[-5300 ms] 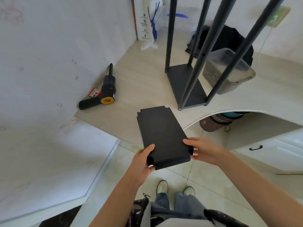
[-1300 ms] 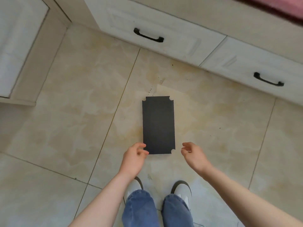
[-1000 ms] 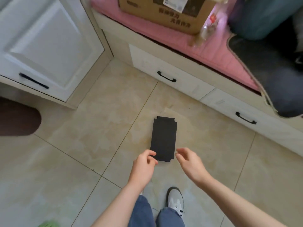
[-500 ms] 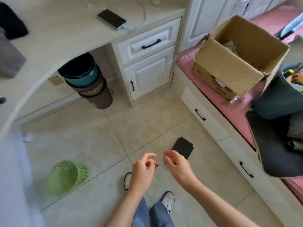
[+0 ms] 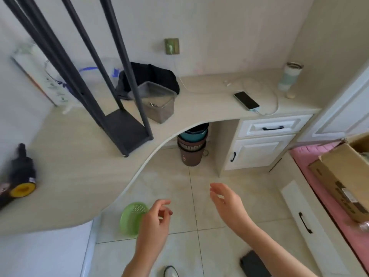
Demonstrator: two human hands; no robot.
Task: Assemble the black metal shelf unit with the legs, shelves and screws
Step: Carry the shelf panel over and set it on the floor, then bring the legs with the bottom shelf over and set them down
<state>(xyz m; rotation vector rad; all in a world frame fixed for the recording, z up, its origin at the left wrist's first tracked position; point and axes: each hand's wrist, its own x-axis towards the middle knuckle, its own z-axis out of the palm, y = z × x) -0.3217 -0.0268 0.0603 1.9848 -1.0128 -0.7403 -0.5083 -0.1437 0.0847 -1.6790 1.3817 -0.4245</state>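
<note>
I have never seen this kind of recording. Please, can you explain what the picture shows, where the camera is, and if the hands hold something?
The camera sits on a person's head and looks down, so you see their own arms. The left hand and right hand hang over the tiled floor with relaxed fingers and hold nothing. On the desk stands the half-built black shelf unit, with four legs and one shelf. Beside it are a clear plastic box, a phone and a power screwdriver. One loose black shelf lies on the floor.

Black shelf unit (image 5: 127, 126), green basket (image 5: 131, 218)
</note>
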